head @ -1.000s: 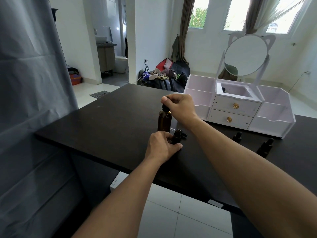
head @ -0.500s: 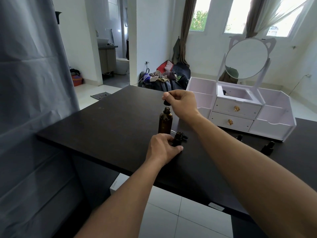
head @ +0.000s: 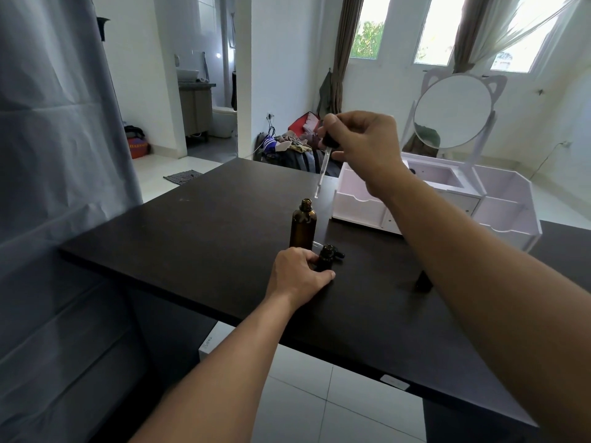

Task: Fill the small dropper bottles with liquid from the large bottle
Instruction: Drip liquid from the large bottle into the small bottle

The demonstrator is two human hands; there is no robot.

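Note:
A large amber bottle (head: 303,226) stands uncapped on the black table (head: 179,231). My right hand (head: 364,142) pinches the black bulb of a dropper (head: 324,158), whose glass tube hangs in the air above and just right of the large bottle's mouth. Just in front of the large bottle stands a small dark dropper bottle (head: 325,259), open at the top, and my left hand (head: 297,276) grips it on the table. A loose dropper cap (head: 337,252) lies right behind the small bottle.
A white vanity organiser (head: 361,203) with drawers and a round mirror (head: 452,111) stands at the back right. Another small dark bottle (head: 423,280) shows beside my right forearm. A grey curtain (head: 54,187) hangs at the left. The table's front edge is near my arms.
My right hand has lifted the dropper out of the large bottle, so the glass tube now hangs free above its mouth. My left hand has kept its hold on the small bottle.

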